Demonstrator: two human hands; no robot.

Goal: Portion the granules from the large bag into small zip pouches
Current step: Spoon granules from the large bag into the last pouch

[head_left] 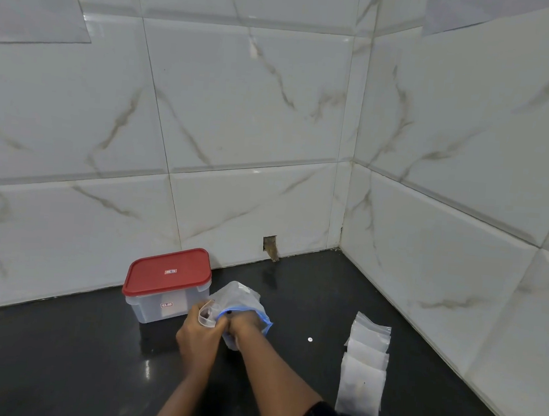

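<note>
1. The red-lidded box [167, 284] is sitting shut against the wall.
2. You are gripping the large bag [237, 299] just right of it, right hand [245, 321] clenched at its blue mouth.
3. Filled pouches [363, 368] are lying well right; more seemingly remaining.
4. Your left hand [201, 332] is pinching a small clear pouch [205, 314].

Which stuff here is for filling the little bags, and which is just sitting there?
For the job:
large bag
small pouch in the left hand
right hand
filled pouches

Just sitting there:
red-lidded box
small white speck on the counter
</note>
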